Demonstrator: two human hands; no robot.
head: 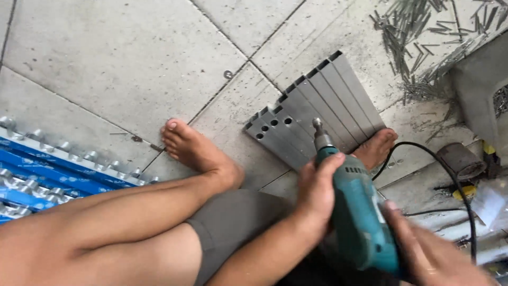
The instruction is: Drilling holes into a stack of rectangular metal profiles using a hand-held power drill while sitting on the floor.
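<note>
Gripping teal drill (360, 212) with left hand (317, 193) and right hand (428, 254), both closed. Pointing bit at grey aluminium profiles (317, 111) lying on floor (121, 58), pinned under foot (377, 148).

Tiled floor (121, 58) bears aluminium profiles (312, 114), scattered nails (413, 32).

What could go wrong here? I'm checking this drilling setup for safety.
The bare right foot pins the grey aluminium profiles close to the teal electric drill: a slipping bit could hit toes. The black power cord loops nearby and could snag. Scattered metal offcuts threaten bare feet.
</note>
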